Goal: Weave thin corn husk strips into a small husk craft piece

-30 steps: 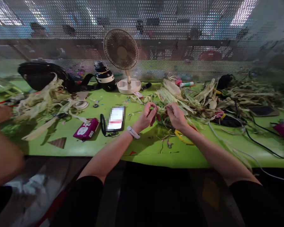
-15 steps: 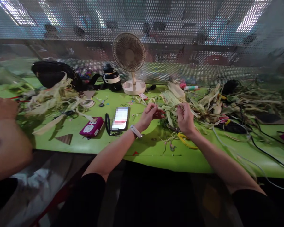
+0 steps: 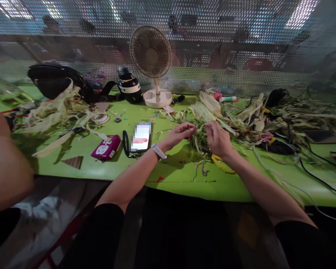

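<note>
My left hand [image 3: 180, 135], with a pale band on its wrist, pinches one end of a thin strip of corn husk [image 3: 201, 130]. Opposite it, my right hand [image 3: 218, 139] has its fingers closed on the same strip. Both hands are held close together, a little above the green table [image 3: 173, 170]. Beneath them lies a loose bunch of green and pale husk strips. Just behind, wide pale corn husks [image 3: 208, 104] lie in a heap. A yellow curved handle [image 3: 223, 166] rests below my right hand; its other end is hidden.
To the left are a lit phone [image 3: 141, 136], a purple packet [image 3: 105, 147] and another husk pile [image 3: 58, 112]. A fan [image 3: 157, 98], a black bottle [image 3: 129, 87] and a black bag [image 3: 60, 80] stand behind. Cables [image 3: 310, 160] cross the right side. Another person's arm [image 3: 8, 168] rests far left.
My hands have come closer together, with the strip still between them. The fingers of my left hand have stretched further toward my right. The view has shifted slightly.
</note>
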